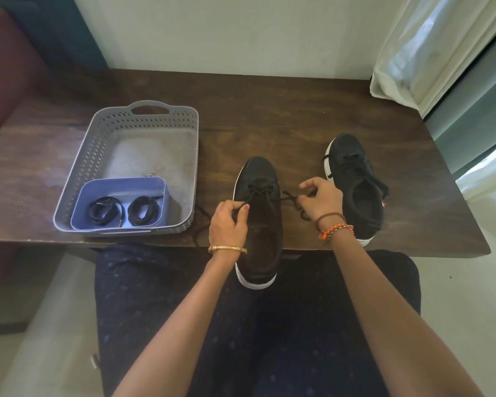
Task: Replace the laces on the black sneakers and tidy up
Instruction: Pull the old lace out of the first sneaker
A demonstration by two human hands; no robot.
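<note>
A black sneaker point(259, 179) with a white sole lies toe-away across the table's front edge, its heel over my lap. My left hand point(228, 222) pinches its black lace point(289, 197) at the left eyelets. My right hand point(322, 200) holds the other end of that lace, pulled out to the right. A loose lace end hangs over the table edge left of the shoe. The second black sneaker point(355, 179) stands to the right, laced loosely. Two coiled black laces point(106, 210) rest in a small blue box point(121, 186).
The blue box sits inside a grey perforated basket point(98, 144) on the left of the dark wooden table point(269, 110). A white curtain point(427, 47) hangs at the right. A red seat is at the far left.
</note>
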